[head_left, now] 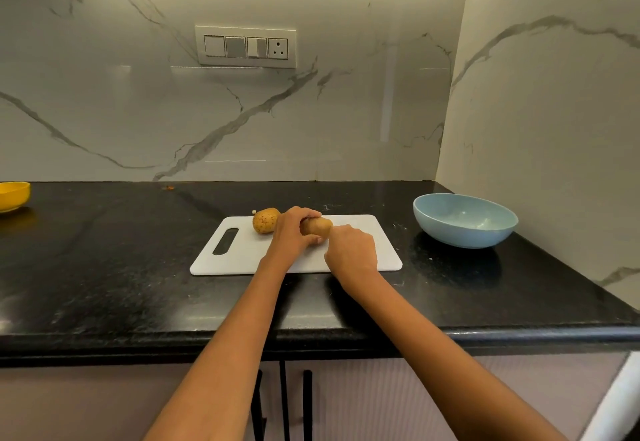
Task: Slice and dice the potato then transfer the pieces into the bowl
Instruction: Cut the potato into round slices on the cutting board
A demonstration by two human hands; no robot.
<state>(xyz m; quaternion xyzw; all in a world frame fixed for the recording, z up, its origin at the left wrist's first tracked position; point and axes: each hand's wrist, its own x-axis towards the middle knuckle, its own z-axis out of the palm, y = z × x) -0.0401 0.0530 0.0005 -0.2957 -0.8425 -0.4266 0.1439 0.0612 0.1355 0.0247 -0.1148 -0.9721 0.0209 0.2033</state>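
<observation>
Head-worn view, down onto near countertop (104, 284)

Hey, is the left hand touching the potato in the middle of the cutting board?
Touching. The head view shows the left hand curled over the potato, fingers wrapped across its top and thumb at its near side, with no gap showing.

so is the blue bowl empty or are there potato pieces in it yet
Empty: the blue bowl shows only its bare, pale inside. Both potatoes, one loose, one held, sit whole on the cutting board.

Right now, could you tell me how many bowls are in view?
2. The blue bowl sits on the counter right of the cutting board; the yellow bowl is at the counter's far left, cut off by the frame edge.
</observation>
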